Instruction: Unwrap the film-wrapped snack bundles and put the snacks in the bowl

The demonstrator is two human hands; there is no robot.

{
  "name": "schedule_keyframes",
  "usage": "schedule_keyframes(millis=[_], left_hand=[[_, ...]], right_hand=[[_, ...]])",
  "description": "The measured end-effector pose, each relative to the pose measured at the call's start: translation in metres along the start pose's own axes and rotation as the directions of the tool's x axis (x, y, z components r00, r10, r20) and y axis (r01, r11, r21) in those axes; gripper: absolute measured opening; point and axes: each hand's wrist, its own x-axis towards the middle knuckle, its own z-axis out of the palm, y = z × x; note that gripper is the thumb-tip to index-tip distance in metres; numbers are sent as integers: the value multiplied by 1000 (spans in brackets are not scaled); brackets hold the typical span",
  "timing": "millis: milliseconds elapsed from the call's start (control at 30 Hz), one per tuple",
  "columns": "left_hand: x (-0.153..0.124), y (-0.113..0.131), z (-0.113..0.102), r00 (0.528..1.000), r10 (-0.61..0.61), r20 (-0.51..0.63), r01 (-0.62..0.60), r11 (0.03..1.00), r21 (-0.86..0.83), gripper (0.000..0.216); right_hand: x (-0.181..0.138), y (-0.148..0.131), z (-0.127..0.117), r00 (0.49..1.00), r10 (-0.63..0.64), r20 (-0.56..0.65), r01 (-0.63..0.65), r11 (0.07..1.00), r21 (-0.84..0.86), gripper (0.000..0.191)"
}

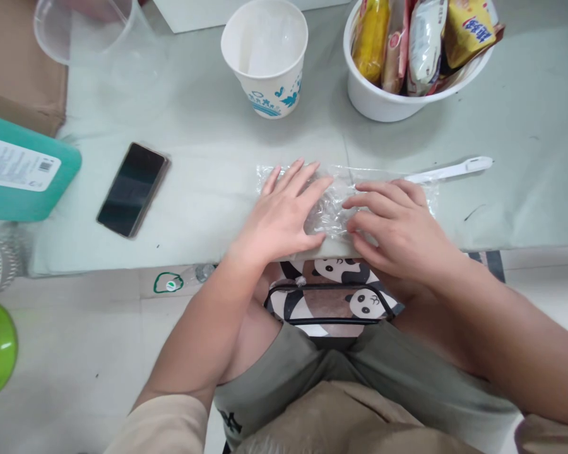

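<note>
A clear, crinkled plastic bag (pixel 330 211) lies flat along the near edge of the table. My left hand (pixel 286 211) rests on its left part with the fingers spread. On the right part lies my right hand (pixel 392 224), its fingers apart and slightly bent; neither hand grips the plastic. Beyond the right hand, a white plastic utility knife or similar slim tool (pixel 468 166) touches the bag's far right corner, its left end partly hidden behind the hand and plastic.
A paper cup (pixel 277 91) and a white tub of wrapped snacks (pixel 383 104) stand farther back. At the left are a phone (pixel 132 189), a green box (pixel 52 183), and a clear plastic container (pixel 142 38). A panda-print bag (pixel 331 306) sits below the table edge.
</note>
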Motion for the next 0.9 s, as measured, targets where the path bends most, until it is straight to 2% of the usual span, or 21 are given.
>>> schedule_keyframes(millis=[100,200,333,500,600,667,767,833,900], left_hand=[[-3,-4,-6,1000,21,-23,-22,999,-41,56],[-4,-10,-10,994,-43,-100,36,996,-79,33],[3,-20,-8,961,-157,-228,135,985,-111,32],[15,-24,-9,976,-72,-203,55,994,-90,32],[17,-21,-12,970,-84,-230,59,992,-113,28],[17,-19,-11,979,-71,-192,42,987,-153,30],[17,-17,-7,995,13,-95,-30,983,-182,29],[17,-16,-4,999,34,-42,-42,978,-202,17],[17,-15,-4,1000,-13,-23,7,961,-278,7]], right_hand=[[-1,2,0,1000,29,2,-29,998,47,16],[-3,4,0,997,74,36,-79,983,163,20],[-5,2,-1,989,76,126,-106,963,248,29],[-2,-3,-2,973,-70,218,6,959,284,32],[0,-5,0,960,-147,240,55,935,352,31],[0,-5,2,959,-170,227,72,920,384,31],[0,-4,7,965,-171,199,81,915,395,31],[0,-4,9,966,-167,198,81,920,384,31],[1,-4,10,971,-172,167,101,926,364,31]])
